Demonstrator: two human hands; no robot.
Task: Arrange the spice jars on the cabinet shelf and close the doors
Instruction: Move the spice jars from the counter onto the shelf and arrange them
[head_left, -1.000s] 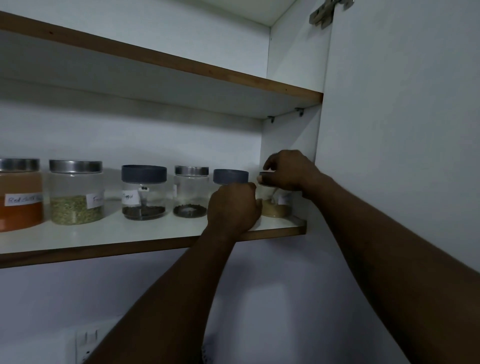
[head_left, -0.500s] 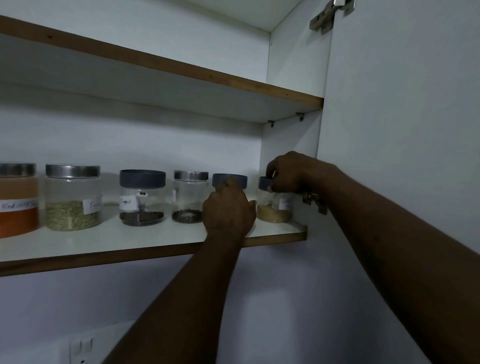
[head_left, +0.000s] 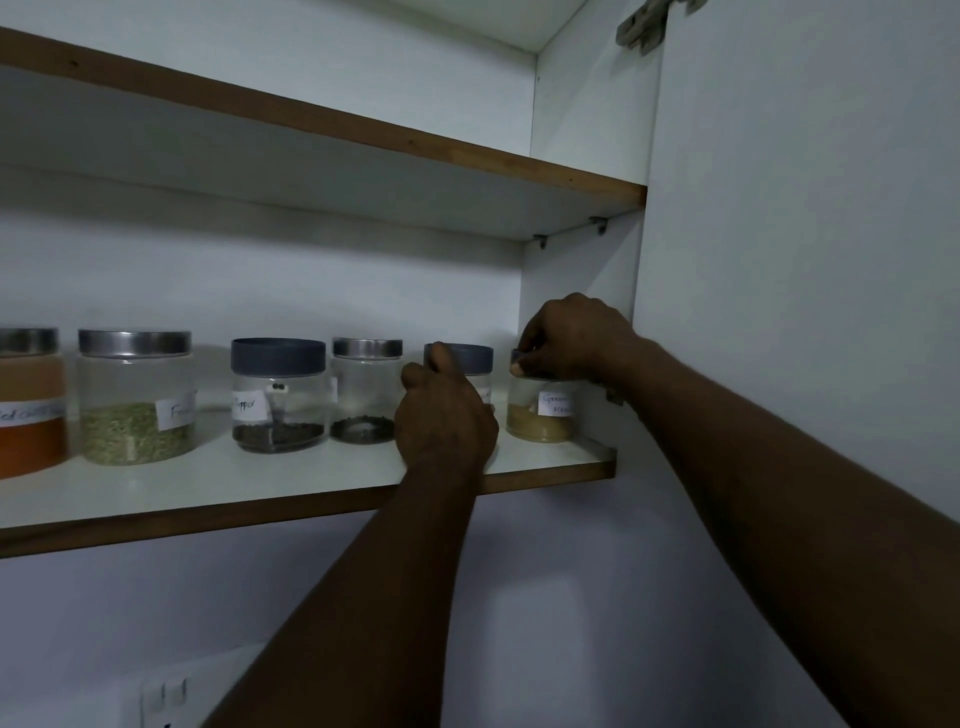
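Grey-lidded jar (head_left: 469, 357) hides behind gripping left hand (head_left: 445, 422); right hand (head_left: 575, 336) pinches tan-spice jar (head_left: 537, 428).

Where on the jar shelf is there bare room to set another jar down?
Bare: the front strip of the lower shelf ahead of the fennel jar and pepper jar, and the gap between those two. Crowded: the right end, where the left hand grips a small grey-lidded jar and the right hand the garam jar by the side wall.
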